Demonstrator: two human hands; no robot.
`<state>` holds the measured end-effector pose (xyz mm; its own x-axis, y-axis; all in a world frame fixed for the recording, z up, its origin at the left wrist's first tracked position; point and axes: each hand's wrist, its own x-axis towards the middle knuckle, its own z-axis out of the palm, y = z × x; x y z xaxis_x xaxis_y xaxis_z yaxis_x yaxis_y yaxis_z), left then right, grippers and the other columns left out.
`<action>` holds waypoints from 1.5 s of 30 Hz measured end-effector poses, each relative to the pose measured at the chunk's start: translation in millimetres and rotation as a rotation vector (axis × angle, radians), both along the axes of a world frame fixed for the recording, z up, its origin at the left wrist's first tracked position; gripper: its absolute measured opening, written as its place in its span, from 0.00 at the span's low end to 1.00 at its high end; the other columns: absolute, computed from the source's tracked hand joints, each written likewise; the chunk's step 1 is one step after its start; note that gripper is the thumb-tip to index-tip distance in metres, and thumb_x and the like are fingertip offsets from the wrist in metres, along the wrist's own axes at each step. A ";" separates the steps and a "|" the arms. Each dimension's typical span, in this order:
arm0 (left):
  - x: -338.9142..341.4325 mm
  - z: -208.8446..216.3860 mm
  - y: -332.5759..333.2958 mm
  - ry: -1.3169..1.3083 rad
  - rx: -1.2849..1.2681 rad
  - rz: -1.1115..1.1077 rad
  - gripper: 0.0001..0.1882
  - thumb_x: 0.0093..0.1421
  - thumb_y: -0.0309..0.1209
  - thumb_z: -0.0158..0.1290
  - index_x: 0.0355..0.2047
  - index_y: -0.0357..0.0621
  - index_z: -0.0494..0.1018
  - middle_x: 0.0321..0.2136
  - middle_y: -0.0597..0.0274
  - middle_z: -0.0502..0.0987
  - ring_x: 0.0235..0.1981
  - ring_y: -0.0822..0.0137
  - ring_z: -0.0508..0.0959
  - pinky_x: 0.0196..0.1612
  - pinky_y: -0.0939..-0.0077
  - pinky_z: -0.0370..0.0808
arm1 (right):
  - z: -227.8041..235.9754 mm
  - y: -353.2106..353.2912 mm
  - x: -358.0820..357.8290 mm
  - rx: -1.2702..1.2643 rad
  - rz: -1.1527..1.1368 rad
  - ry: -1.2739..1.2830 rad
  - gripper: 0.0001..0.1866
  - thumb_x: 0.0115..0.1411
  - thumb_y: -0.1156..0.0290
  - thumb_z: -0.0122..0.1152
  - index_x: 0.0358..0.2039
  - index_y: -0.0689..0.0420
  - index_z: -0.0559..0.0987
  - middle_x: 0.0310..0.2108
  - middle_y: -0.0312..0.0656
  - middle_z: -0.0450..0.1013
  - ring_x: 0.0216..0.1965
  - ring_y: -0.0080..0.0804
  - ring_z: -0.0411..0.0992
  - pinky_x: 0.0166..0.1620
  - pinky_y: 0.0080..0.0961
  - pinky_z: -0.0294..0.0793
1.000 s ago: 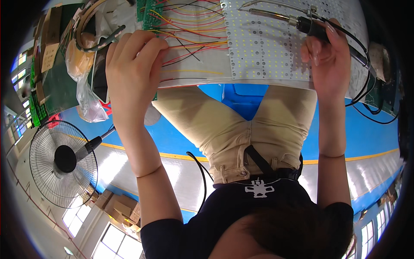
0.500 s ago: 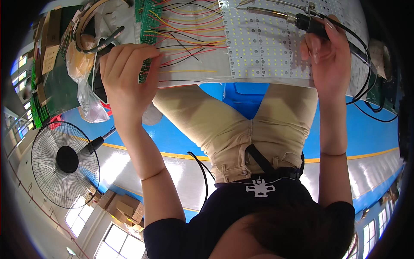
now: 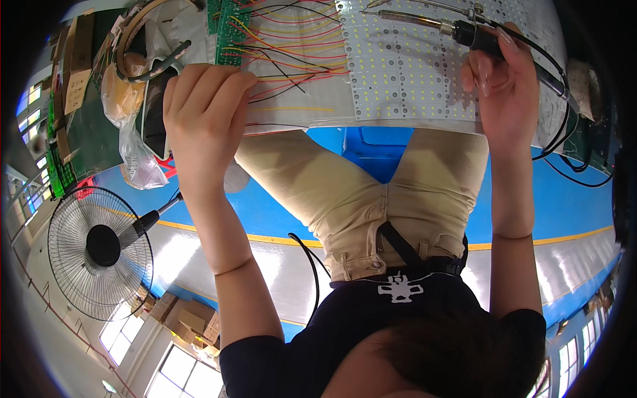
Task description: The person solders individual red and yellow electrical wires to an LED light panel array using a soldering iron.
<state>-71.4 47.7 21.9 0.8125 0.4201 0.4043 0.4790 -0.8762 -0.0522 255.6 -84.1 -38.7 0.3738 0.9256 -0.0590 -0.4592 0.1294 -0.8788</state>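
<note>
Over the LED panel, steady the soldering iron clasped in your right hand. Your left hand hides its grip.

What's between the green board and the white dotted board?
Red, yellow and black wires run between the green board and the white board, in the head view.

Left hand shifted slightly right from moment ago, now hiding lower end of green board
</note>
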 end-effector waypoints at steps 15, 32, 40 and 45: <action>-1.5 -4.7 4.6 -0.041 0.033 -0.064 0.15 0.41 0.23 0.64 0.32 0.50 0.81 0.33 0.71 0.80 0.36 0.65 0.78 0.35 0.67 0.70 | 1.1 -0.3 -0.3 0.033 0.042 0.006 0.17 0.75 0.64 0.42 0.47 0.64 0.76 0.19 0.34 0.59 0.22 0.23 0.56 0.32 0.26 0.63; -5.0 -8.2 2.1 -0.089 0.046 -0.070 0.13 0.42 0.24 0.67 0.30 0.50 0.80 0.32 0.72 0.80 0.34 0.66 0.78 0.34 0.69 0.69 | -2.1 -1.1 0.9 0.039 0.040 0.017 0.17 0.75 0.63 0.42 0.48 0.62 0.76 0.20 0.34 0.60 0.22 0.23 0.56 0.31 0.26 0.64; -1.3 -8.1 0.7 -0.070 0.070 -0.039 0.14 0.42 0.24 0.66 0.32 0.50 0.80 0.32 0.71 0.80 0.34 0.66 0.78 0.35 0.69 0.69 | -2.6 -0.6 2.2 0.052 0.056 0.019 0.16 0.75 0.63 0.43 0.47 0.61 0.75 0.19 0.34 0.60 0.21 0.23 0.56 0.31 0.26 0.64; -1.7 -7.5 0.7 -0.039 0.066 -0.044 0.15 0.42 0.23 0.65 0.32 0.50 0.81 0.32 0.71 0.80 0.35 0.66 0.78 0.35 0.69 0.69 | 0.1 -1.5 -0.6 0.013 0.011 0.009 0.16 0.75 0.63 0.43 0.46 0.61 0.75 0.19 0.34 0.60 0.22 0.23 0.57 0.31 0.26 0.65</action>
